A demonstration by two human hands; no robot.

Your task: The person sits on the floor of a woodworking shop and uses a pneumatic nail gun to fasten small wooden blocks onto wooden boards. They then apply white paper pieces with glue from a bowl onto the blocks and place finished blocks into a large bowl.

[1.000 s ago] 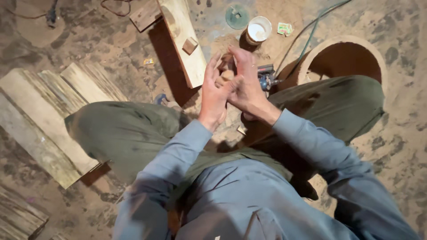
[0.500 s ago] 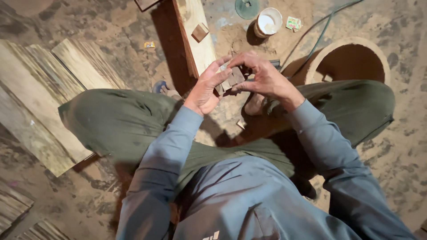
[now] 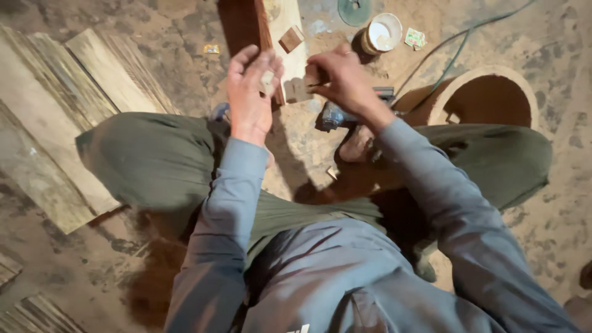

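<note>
Sitting cross-legged on the sawdust floor point(image 3: 555, 203), you have your left hand point(image 3: 250, 92) half open with a small pale wood chip point(image 3: 267, 80) pinched at the fingertips, while your right hand point(image 3: 342, 77) is closed around a small dark wooden block point(image 3: 314, 75) just beside it. Both pieces look light, stiff and easy to drop, so hold them by their flat faces. Below your right wrist lies a power tool point(image 3: 336, 114); further out are a long board point(image 3: 280, 37), a white cup point(image 3: 382, 34) and a round wooden ring point(image 3: 487, 98).
</note>
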